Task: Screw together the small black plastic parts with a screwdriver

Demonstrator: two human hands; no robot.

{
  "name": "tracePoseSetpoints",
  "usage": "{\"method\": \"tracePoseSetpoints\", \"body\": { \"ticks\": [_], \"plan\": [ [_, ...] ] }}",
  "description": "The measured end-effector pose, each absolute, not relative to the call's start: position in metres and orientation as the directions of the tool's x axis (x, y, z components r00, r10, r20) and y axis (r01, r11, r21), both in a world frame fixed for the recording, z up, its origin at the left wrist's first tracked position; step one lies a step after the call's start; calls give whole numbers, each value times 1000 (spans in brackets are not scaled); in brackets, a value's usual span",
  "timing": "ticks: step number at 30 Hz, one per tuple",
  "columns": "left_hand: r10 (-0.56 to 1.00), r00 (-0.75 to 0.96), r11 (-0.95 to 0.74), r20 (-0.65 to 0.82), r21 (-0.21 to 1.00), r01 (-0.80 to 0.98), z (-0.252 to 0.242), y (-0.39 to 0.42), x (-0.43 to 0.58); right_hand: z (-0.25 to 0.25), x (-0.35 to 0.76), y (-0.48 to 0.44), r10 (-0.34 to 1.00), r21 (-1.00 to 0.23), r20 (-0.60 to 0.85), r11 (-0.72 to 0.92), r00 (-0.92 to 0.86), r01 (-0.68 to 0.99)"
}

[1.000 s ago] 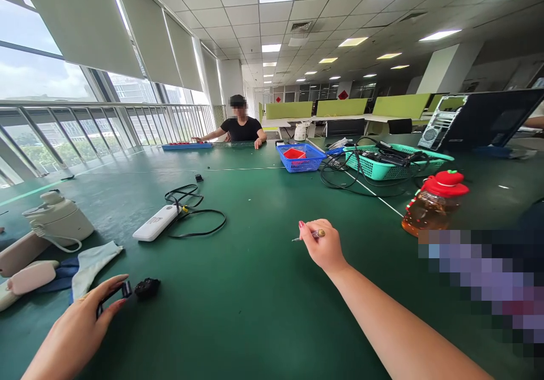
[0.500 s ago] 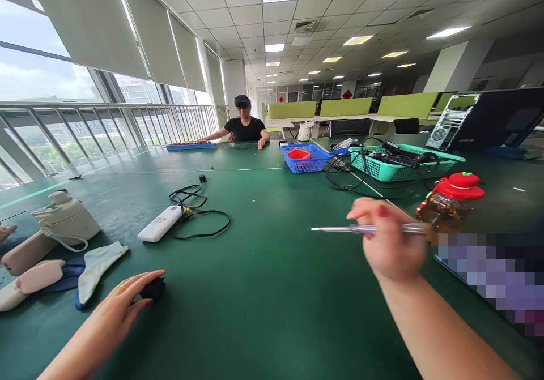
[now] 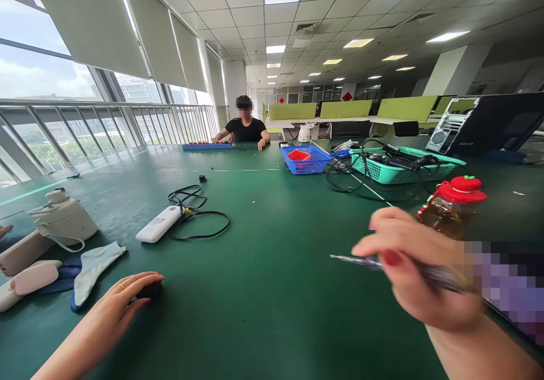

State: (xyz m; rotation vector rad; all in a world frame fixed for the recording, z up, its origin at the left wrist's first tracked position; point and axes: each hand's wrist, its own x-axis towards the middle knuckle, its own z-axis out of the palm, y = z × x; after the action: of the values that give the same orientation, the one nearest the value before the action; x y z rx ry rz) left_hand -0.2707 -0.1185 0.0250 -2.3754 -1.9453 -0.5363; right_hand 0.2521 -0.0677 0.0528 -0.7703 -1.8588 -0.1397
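Observation:
My left hand [image 3: 121,300] rests low over the green table, fingers curved round a small black object [image 3: 152,290]. Its kind is not clear, since the fingers cover much of it. Raised above the table on the right, my right hand [image 3: 425,272] grips a screwdriver [image 3: 370,263] with a clear, purplish handle. Its thin metal shaft points left, away from the fingers. Part of the handle lies hidden behind the thumb.
A white power strip [image 3: 159,225] with a black cord lies ahead. At left are a beige bottle [image 3: 68,218] and a cloth [image 3: 93,269]. Beyond my right hand stand a red-lidded bottle [image 3: 450,210], a blue basket [image 3: 306,165] and a teal basket [image 3: 382,173]. A person [image 3: 245,128] sits opposite.
My right hand has moved right and lower with the screwdriver, its tip now further right and down. The left hand stays nearly in place. The person opposite has shifted a blue tray right.

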Motion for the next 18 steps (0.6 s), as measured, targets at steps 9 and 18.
{"method": "tracePoseSetpoints", "body": {
  "ticks": [9, 18],
  "plan": [
    [956, 135, -189, 260, 196, 962, 21, -114, -270, 61, 190, -46, 491, -205, 805, 756, -332, 621],
    [970, 66, -113, 232, 192, 975, 15, -112, -274, 38, 195, -50, 405, -137, 852, 785, -333, 604]
  ]
}}
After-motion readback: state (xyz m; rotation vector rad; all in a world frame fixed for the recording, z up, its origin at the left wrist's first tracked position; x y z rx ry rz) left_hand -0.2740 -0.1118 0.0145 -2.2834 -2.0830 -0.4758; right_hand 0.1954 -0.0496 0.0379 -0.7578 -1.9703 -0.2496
